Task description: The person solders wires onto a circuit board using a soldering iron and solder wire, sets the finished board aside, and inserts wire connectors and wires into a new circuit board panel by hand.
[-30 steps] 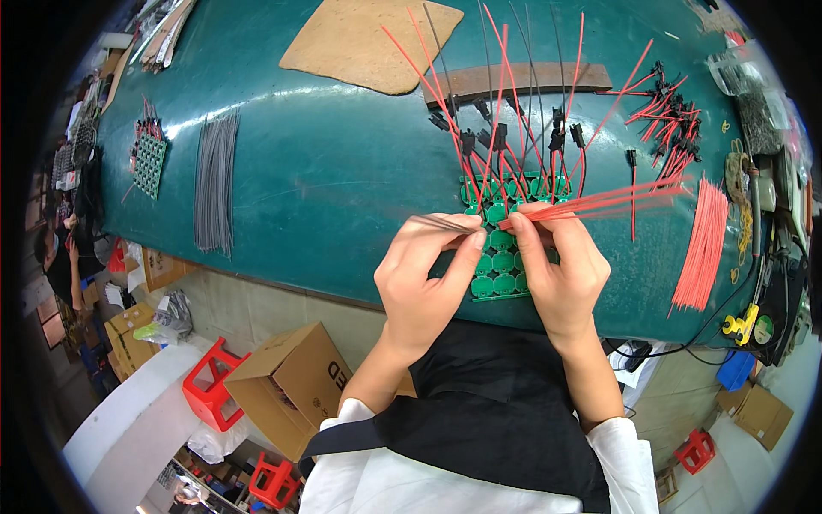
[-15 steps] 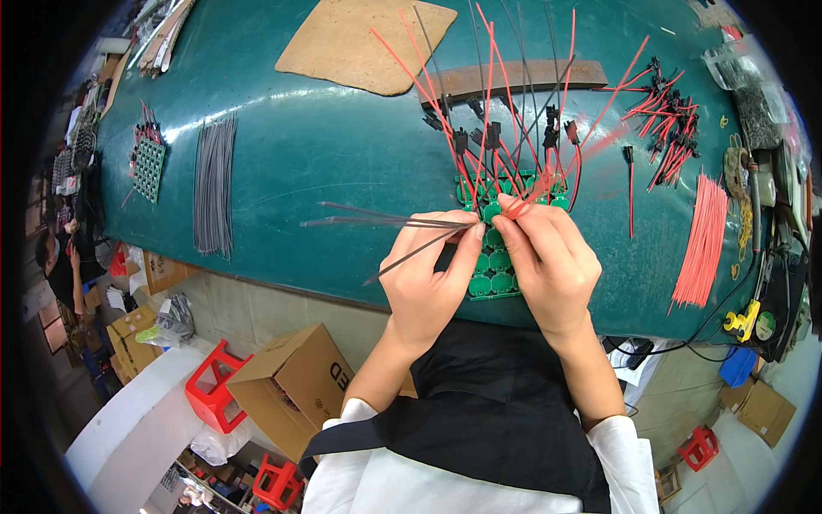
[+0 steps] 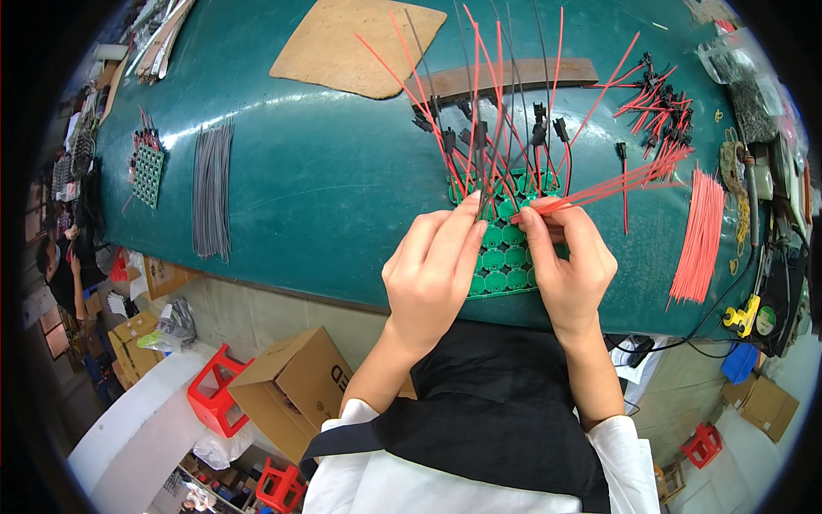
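Observation:
A green panel of small round circuit boards lies on the table before me, its far rows carrying red and black wires with black plug connectors that stand upright. My left hand is closed over the panel's left side, pinching dark wires that point up and away among the standing leads. My right hand is closed on a bundle of red wires, which fans out to the right. The tips of these red wires are close to the panel's surface, near the left fingertips.
Loose red wires lie at right, below a pile of connector leads. Dark wires and another wired panel lie at left. A wooden strip and brown board are behind. A yellow-handled tool sits far right.
The dark wires in my left hand have swung from pointing left to pointing up. My right hand has moved slightly right, and its red wires have swung down to the right.

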Demonstrator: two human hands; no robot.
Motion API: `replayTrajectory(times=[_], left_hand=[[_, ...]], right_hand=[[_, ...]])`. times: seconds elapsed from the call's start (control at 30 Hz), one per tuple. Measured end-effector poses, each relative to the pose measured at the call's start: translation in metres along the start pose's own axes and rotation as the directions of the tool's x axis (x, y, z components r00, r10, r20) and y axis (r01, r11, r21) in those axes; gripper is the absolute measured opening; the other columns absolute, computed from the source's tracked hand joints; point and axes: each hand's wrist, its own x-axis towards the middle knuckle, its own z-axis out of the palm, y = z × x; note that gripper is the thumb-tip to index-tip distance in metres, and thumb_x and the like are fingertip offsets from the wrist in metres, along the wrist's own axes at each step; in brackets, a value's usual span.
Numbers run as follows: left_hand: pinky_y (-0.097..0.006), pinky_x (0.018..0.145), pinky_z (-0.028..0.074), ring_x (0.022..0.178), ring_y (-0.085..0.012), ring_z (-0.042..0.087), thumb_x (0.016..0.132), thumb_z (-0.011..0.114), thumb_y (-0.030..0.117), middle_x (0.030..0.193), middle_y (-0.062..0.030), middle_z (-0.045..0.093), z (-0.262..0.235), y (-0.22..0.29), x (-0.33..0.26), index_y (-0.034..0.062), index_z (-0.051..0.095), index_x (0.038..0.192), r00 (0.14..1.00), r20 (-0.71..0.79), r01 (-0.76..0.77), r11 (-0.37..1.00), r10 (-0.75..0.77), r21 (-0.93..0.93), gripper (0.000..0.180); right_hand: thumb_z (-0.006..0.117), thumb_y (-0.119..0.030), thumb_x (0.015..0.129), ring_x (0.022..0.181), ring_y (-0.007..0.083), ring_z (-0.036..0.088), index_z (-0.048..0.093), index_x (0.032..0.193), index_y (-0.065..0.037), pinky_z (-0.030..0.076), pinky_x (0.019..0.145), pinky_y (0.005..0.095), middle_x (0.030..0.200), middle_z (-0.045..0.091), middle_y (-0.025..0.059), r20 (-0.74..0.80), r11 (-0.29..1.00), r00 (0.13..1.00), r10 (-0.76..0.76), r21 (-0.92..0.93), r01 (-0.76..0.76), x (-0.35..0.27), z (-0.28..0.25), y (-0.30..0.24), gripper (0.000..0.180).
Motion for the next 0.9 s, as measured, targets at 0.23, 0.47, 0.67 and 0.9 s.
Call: replayTrajectory(times=[0.23, 0.47, 0.67, 0.9], left_hand=[[-0.027, 0.063, 0.055, 0.074, -0.0177, 0.068, 0.079, 0.074, -0.003, 0.092, -0.0103, 0.071, 0.0, 0.004, 0.0, -0.0014, 0.07, 0.097, 0.997, -0.038, 0.064, 0.98, -0.073, -0.189, 0.019], [-0.026, 0.066, 0.057, 0.075, -0.0162, 0.069, 0.079, 0.075, -0.003, 0.089, -0.0102, 0.07, 0.006, 0.007, 0.0, -0.0028, 0.071, 0.091, 0.998, 0.013, 0.057, 0.971, -0.055, -0.23, 0.012], [-0.027, 0.064, 0.056, 0.071, -0.0167, 0.068, 0.079, 0.075, -0.002, 0.087, -0.0104, 0.07, 0.009, 0.005, 0.0, -0.0029, 0.071, 0.09, 0.999, -0.011, 0.036, 0.972, -0.039, -0.231, 0.012], [-0.026, 0.063, 0.056, 0.072, -0.0174, 0.07, 0.081, 0.074, -0.003, 0.085, -0.0115, 0.069, 0.009, 0.006, 0.002, -0.0045, 0.07, 0.09, 0.999, -0.013, 0.03, 0.977, -0.034, -0.21, 0.01]], right_hand=[[0.074, 0.003, 0.079, 0.068, 0.0232, 0.067, 0.063, 0.092, 0.002, 0.054, 0.059, 0.031, 0.083, 0.068, 0.012, 0.024, 1.0, 1.0, -0.006, -0.025, 0.006, 0.001, 0.001, -0.001, 0.017], [0.074, 0.004, 0.079, 0.074, 0.0257, 0.068, 0.065, 0.099, 0.003, 0.055, 0.064, 0.0326, 0.089, 0.07, 0.0133, 0.025, 0.997, 0.997, -0.07, -0.04, 0.071, 0.003, -0.001, -0.004, 0.022], [0.073, 0.005, 0.08, 0.073, 0.0246, 0.068, 0.065, 0.097, 0.004, 0.055, 0.063, 0.0317, 0.089, 0.07, 0.013, 0.003, 1.0, 1.0, -0.012, -0.026, 0.012, 0.001, -0.01, -0.003, 0.019], [0.073, 0.005, 0.079, 0.072, 0.0235, 0.067, 0.065, 0.096, 0.003, 0.054, 0.06, 0.0304, 0.088, 0.07, 0.0133, -0.004, 0.999, 1.0, 0.016, -0.029, -0.016, 0.001, -0.017, 0.002, 0.018]])
